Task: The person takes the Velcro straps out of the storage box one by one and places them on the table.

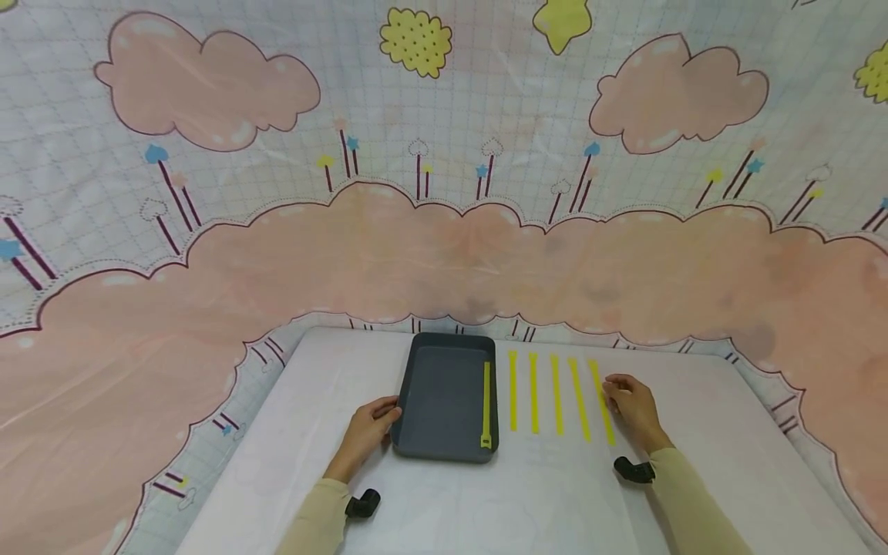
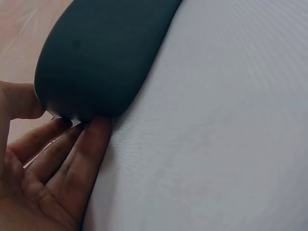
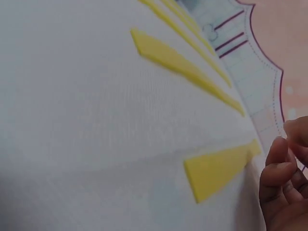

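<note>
A dark grey tray lies on the table, with one yellow cable strap lengthwise along its right side, slotted head toward me. My left hand grips the tray's left edge near the front corner; in the left wrist view the thumb is at the rim and the fingers press the outer wall. To the right of the tray, several yellow straps lie in a spaced row. My right hand is beside the rightmost strap, fingers loosely bent, fingertips close to its upper part, nothing visible between them.
The white table carries the tray and straps. A patterned cloth with clouds and stars hangs behind and runs down both sides. Black wrist devices sit at both sleeves.
</note>
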`<action>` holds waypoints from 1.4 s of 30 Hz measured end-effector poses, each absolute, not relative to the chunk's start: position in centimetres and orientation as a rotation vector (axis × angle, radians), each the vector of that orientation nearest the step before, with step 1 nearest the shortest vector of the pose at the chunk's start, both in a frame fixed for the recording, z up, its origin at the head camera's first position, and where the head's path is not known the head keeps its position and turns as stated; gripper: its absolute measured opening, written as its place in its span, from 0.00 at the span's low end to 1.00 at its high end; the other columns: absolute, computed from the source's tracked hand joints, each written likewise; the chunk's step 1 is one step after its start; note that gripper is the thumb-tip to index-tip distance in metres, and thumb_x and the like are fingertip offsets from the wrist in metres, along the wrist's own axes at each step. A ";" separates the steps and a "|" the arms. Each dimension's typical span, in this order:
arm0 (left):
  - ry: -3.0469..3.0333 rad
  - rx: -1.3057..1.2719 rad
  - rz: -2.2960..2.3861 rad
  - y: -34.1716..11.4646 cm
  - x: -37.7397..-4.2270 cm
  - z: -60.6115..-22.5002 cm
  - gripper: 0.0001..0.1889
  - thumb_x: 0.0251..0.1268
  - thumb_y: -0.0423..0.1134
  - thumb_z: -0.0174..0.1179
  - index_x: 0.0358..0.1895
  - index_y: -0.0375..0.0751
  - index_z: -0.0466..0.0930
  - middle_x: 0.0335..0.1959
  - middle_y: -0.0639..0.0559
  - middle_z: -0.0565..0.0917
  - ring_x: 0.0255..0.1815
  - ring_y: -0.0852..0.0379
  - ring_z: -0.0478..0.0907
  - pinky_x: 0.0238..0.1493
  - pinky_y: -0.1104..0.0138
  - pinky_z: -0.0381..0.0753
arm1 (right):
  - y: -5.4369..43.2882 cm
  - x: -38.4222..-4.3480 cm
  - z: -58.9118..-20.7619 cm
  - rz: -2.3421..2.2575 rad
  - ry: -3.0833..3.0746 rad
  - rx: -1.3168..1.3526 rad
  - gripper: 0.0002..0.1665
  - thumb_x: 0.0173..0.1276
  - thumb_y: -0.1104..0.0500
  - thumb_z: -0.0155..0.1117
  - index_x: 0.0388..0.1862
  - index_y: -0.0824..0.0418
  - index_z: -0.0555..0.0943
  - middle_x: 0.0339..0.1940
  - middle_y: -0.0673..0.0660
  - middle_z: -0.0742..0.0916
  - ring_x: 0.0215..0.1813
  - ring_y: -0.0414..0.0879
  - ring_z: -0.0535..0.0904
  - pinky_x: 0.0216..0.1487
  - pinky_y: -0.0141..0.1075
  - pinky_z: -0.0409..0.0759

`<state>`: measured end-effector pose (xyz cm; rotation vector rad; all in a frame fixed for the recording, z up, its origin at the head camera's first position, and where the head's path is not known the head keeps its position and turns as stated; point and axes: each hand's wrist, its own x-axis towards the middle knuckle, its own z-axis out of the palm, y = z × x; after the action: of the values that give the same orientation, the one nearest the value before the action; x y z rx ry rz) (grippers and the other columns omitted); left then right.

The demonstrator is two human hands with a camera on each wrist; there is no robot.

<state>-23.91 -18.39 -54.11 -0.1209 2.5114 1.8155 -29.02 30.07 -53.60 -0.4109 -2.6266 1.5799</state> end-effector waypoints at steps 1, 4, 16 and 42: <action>2.516 -0.120 1.808 -18.4 -23.9 -54.1 0.20 0.69 0.38 0.59 0.62 0.37 0.78 0.57 0.37 0.83 0.54 0.47 0.81 0.36 0.66 0.81 | 30.0 -28.8 -53.5 1.584 -2.618 -0.396 0.22 0.75 0.53 0.57 0.59 0.66 0.75 0.40 0.53 0.80 0.32 0.38 0.74 0.31 0.30 0.76; 2.529 -0.111 1.791 -18.3 -24.0 -54.2 0.20 0.70 0.39 0.59 0.62 0.37 0.78 0.57 0.37 0.83 0.55 0.45 0.81 0.38 0.66 0.82 | 29.6 -28.4 -52.9 1.608 -2.584 -0.362 0.21 0.75 0.52 0.57 0.58 0.65 0.75 0.42 0.53 0.79 0.34 0.37 0.75 0.33 0.29 0.77; 2.517 -0.094 1.810 -18.5 -24.0 -54.4 0.20 0.70 0.39 0.59 0.61 0.36 0.78 0.56 0.36 0.83 0.52 0.49 0.82 0.35 0.66 0.82 | 27.7 -27.0 -48.8 1.639 -2.552 -0.180 0.21 0.74 0.53 0.59 0.59 0.65 0.74 0.39 0.47 0.81 0.35 0.36 0.79 0.34 0.31 0.78; 2.516 -0.121 1.817 -18.3 -23.8 -54.7 0.19 0.70 0.38 0.59 0.61 0.37 0.78 0.55 0.38 0.84 0.50 0.51 0.82 0.35 0.66 0.82 | 20.2 -24.9 -46.8 1.756 -2.519 0.267 0.15 0.72 0.53 0.62 0.52 0.60 0.78 0.44 0.60 0.81 0.37 0.42 0.81 0.33 0.34 0.77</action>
<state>-23.82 -18.32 -54.67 -0.1205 2.5158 1.8170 -24.86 20.24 -46.77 0.2668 -2.5194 1.7560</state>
